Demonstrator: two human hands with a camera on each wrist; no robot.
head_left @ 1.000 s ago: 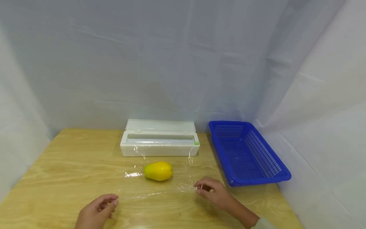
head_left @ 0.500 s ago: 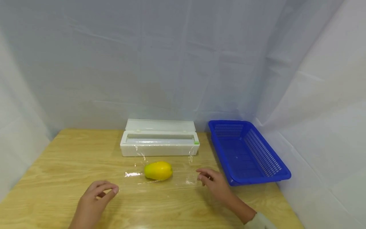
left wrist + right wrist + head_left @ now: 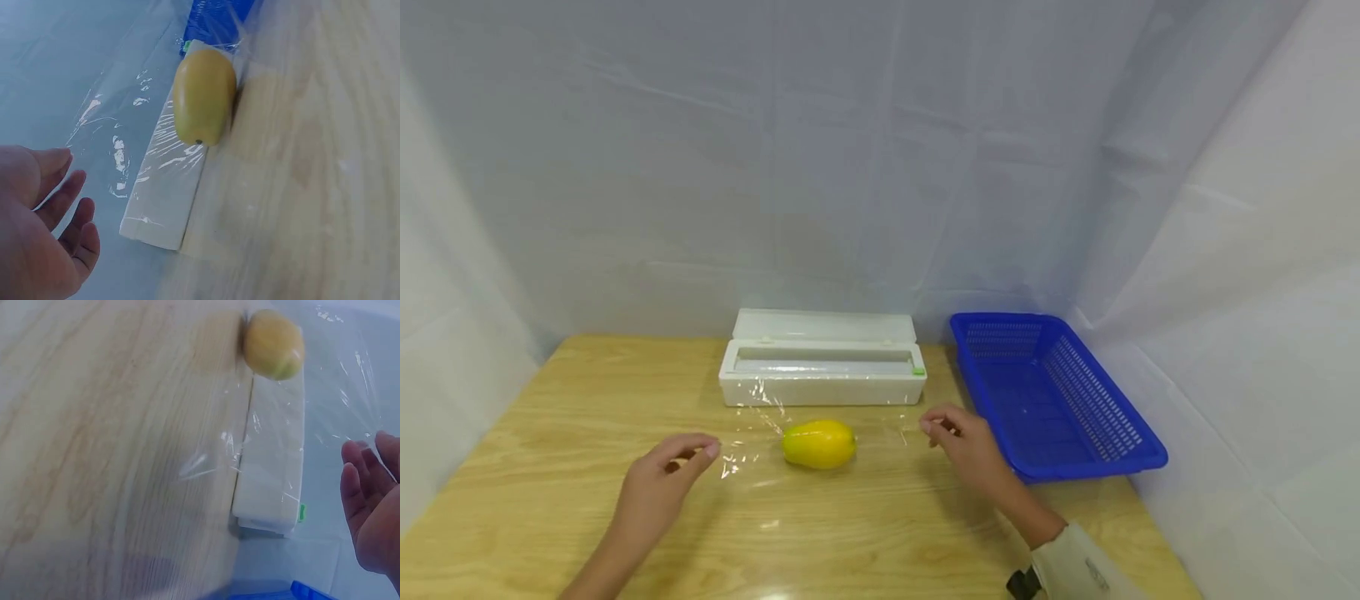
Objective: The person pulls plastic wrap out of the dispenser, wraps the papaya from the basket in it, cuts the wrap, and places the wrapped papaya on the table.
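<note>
Fingers (image 3: 65,194) of the left hand (image 3: 655,487), tips together, pinched one side of a clear film (image 3: 119,153); those of the right hand (image 3: 968,448) pinched it opposite. Between the hands, a yellow fruit (image 3: 820,444), smooth, plump and oval, lay on its side on the wood-grained surface (image 3: 572,442), just in front of an open white box (image 3: 880,392), greenish at its left end with a small dark spot there. Film glossy, colourless, showing as bright glints and fine creases fanning beside the fruit; whether it passed over or under, could not tell.
</note>
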